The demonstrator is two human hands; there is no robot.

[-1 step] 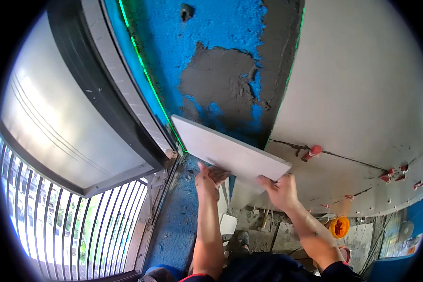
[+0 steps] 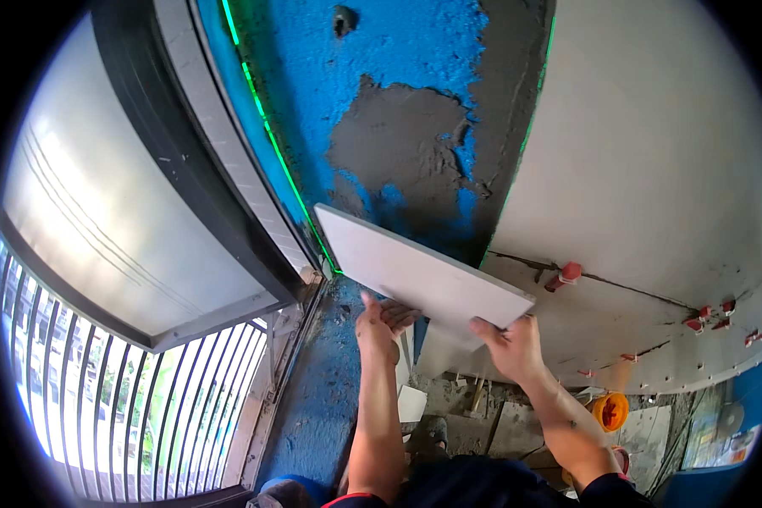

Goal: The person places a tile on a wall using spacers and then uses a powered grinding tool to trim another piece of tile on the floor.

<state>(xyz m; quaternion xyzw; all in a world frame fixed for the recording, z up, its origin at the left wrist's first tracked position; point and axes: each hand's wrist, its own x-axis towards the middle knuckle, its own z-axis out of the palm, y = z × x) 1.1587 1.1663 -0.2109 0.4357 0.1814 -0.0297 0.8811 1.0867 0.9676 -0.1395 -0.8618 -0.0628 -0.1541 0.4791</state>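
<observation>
A light grey rectangular tile (image 2: 419, 275) hangs tilted in front of the wall, its right end lower than its left. My right hand (image 2: 516, 347) is closed on its lower right part, thumb on the near face. Under the tile's lower left edge is my left hand (image 2: 381, 330), palm up with its fingers stretched out and thumb apart; whether it bears any weight I cannot tell. Behind and above the tile, grey mortar (image 2: 398, 131) covers part of the blue wall coating (image 2: 305, 55). The tile hides the lower part of this strip.
Large pale tiles (image 2: 635, 152) cover the wall at right, with red levelling clips (image 2: 565, 275) in the joints. A green laser line (image 2: 284, 161) runs down the left side. At left are a dark-framed window (image 2: 186, 178) and bars (image 2: 144, 406). An orange bucket (image 2: 610, 411) stands on the floor.
The tile and both my hands appear slightly further right in the picture, as does the wall behind. My grip looks the same.
</observation>
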